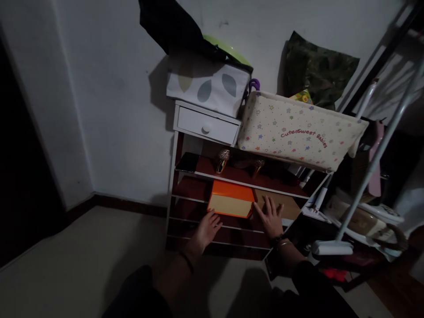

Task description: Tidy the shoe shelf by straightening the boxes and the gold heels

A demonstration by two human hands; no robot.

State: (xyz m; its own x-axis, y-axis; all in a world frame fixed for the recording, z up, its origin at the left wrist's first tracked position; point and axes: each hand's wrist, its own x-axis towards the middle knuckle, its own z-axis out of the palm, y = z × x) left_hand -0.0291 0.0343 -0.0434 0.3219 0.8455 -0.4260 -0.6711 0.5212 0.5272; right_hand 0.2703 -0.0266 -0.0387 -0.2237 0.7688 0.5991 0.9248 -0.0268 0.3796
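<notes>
An orange box [232, 190] with a cream front lies on a shelf of the white and dark red rack [188, 187]. My left hand [208, 227] is at its lower left corner, fingers apart; whether the fingertips touch the box I cannot tell. Right of it, a brown cardboard box [289, 205] lies on the same shelf. My right hand [270, 217] is spread over the front of the brown box, with a finger reaching toward the orange box's right edge. Neither hand grips anything.
Above stand high-heeled shoes [222, 161] and a dark flat object [187, 162]. A leaf-patterned box [212, 84] and a star-patterned fabric basket [298, 132] sit on top. A long-handled mop [333, 247] leans at the right, before a cluttered stand.
</notes>
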